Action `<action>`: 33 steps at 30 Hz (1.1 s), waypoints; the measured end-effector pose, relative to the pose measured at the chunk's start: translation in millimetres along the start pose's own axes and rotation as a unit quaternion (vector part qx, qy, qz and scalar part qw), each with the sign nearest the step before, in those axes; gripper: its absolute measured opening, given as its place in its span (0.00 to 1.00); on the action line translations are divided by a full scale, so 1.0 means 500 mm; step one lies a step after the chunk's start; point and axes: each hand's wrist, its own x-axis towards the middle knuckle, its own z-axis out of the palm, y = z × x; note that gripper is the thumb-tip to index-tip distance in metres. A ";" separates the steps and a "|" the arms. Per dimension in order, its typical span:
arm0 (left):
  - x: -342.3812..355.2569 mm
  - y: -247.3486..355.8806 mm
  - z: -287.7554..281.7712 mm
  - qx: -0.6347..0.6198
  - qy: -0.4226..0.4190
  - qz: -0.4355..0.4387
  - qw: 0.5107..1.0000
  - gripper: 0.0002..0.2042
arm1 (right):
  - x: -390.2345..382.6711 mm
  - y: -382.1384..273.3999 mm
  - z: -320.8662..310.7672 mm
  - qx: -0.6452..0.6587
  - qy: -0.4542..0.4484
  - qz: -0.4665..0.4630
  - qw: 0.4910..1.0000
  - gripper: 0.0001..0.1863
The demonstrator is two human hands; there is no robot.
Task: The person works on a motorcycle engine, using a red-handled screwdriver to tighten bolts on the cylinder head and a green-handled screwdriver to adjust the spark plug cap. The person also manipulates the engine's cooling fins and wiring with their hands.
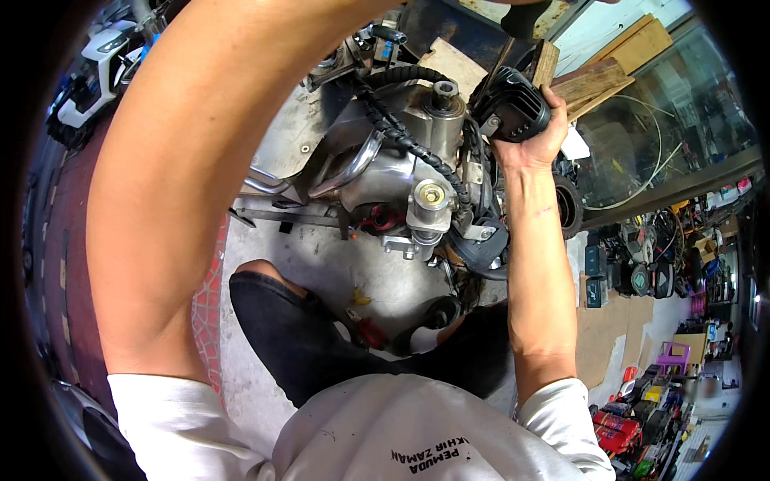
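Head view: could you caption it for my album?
Right hand holding a black slotted part beside bare metal machinery, seen from above.

A big glass pane (698,96) stands with wood boards (634,40) by its left side. The grey floor (333,264) spreads out left of the glass. Nearer than the glass are flat brown cardboard (589,345), a purple stool (675,357), piles of messy stuff (639,271) and a small bright light (756,298). Far left of the glass are red tiles (210,297), a dark red path (76,184) and a white scooter (100,52).
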 end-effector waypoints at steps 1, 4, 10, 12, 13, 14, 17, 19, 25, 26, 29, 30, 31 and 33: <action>0.004 0.008 0.002 -0.002 -0.008 -0.011 1.000 0.18 | -0.004 -0.005 0.009 0.001 0.049 0.008 0.999 0.21; 0.006 0.006 -0.008 -0.030 -0.030 0.018 0.999 0.18 | -0.010 -0.046 0.042 -0.144 0.031 0.036 0.988 0.23; -0.027 -0.007 -0.037 -0.124 -0.052 -0.012 0.991 0.18 | -0.011 -0.068 0.053 -0.332 -0.002 -0.015 0.943 0.16; -0.042 0.006 -0.015 -0.049 0.032 -0.009 0.998 0.19 | -0.009 -0.055 0.039 -0.299 -0.015 -0.043 0.953 0.15; -0.035 0.010 -0.013 -0.029 0.026 -0.036 0.999 0.18 | -0.009 -0.048 0.030 -0.278 -0.026 -0.053 0.959 0.15; -0.032 0.015 -0.008 -0.008 0.018 -0.063 0.998 0.18 | -0.008 -0.045 0.023 -0.262 -0.012 -0.066 0.963 0.14; 0.006 0.002 -0.045 -0.073 -0.123 -0.106 0.984 0.18 | -0.011 -0.038 0.005 -0.179 0.001 -0.056 0.982 0.14; -0.003 -0.010 -0.059 -0.102 -0.128 -0.060 0.985 0.17 | -0.012 -0.037 0.001 -0.148 0.001 -0.046 0.988 0.14; 0.008 0.025 -0.059 -0.013 -0.118 -0.096 0.988 0.18 | -0.013 -0.031 0.003 -0.129 0.013 -0.043 0.991 0.14; 0.011 0.026 -0.058 -0.013 -0.118 -0.090 0.989 0.18 | -0.014 -0.031 0.003 -0.136 0.015 -0.045 0.990 0.14; 0.015 0.022 -0.055 -0.020 -0.116 -0.082 0.990 0.19 | -0.018 -0.032 0.004 -0.147 0.011 -0.048 0.988 0.14; 0.018 0.018 -0.052 -0.022 -0.118 -0.083 0.989 0.19 | -0.019 -0.032 0.005 -0.146 0.001 -0.049 0.988 0.14; 0.023 0.016 -0.048 -0.022 -0.120 -0.082 0.989 0.19 | -0.019 -0.032 0.005 -0.151 0.011 -0.051 0.987 0.14; 0.031 0.009 -0.039 -0.022 -0.123 -0.080 0.989 0.19 | -0.020 -0.031 0.007 -0.153 0.019 -0.053 0.987 0.14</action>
